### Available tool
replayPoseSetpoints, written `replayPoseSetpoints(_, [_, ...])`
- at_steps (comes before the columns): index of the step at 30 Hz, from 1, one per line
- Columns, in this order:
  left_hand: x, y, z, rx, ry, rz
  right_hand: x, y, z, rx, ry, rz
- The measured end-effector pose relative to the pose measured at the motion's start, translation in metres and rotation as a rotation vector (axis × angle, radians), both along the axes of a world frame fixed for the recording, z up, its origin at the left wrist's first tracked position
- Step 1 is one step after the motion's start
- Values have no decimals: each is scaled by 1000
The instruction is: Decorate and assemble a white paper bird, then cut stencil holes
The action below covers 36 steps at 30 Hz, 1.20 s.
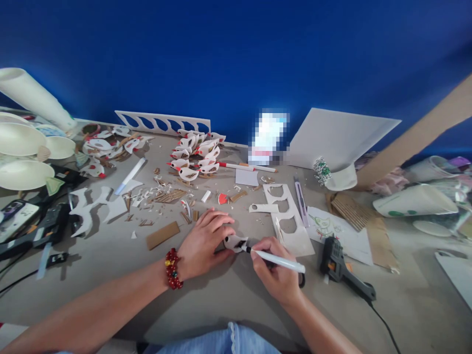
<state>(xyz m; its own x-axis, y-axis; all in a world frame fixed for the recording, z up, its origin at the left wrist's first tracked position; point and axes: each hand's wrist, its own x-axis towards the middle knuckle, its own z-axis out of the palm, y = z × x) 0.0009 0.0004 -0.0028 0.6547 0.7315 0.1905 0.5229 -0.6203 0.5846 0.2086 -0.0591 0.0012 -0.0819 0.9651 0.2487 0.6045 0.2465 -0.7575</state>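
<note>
A small white bird cutout [233, 242] with a dark eye and a black patch lies on the grey table in front of me. My left hand [202, 243], with a red bead bracelet at the wrist, grips its left end between thumb and fingers and hides part of it. In my right hand [277, 276] is a white marker pen [283, 260], its dark tip touching the black patch on the bird. Beyond my hands sits a cluster of finished-looking white birds [188, 173] with red beaks and dark wing marks.
Cardboard scraps [164, 235] and paper bits litter the table's middle. On the right lie a cut-out white sheet [300, 236], a utility knife [301, 202], a bird drawing [346, 241] and a corded glue gun [341, 270]. A lit phone [267, 135] leans against the blue wall.
</note>
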Motion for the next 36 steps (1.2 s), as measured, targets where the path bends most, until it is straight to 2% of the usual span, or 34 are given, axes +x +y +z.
replayPoseSetpoints(3, [0,0,0,1,2,3,0,1,0,6,-21,20])
replayPoseSetpoints(7, [0,1,1,8,-2,5,2,1,-1,12,6,-60])
replayPoseSetpoints(14, [1,0,1,18,1,4,-1,1,-3,-21,-13,40])
replayPoseSetpoints(20, [1,0,2,14,-3,5,2,1,-3,-13,-10,-51])
replayPoseSetpoints(24, [1,0,3,18,-10,10,1,0,-3,-23,-14,18])
replayPoseSetpoints(29, [1,0,2,13,-4,8,1,1,-3,-20,-8,-50])
replayPoseSetpoints(33, [1,0,1,6,2,10,1,1,-2,-7,-12,-12])
replayPoseSetpoints(36, [0,0,2,11,-8,9,2,1,-2,-24,0,-54])
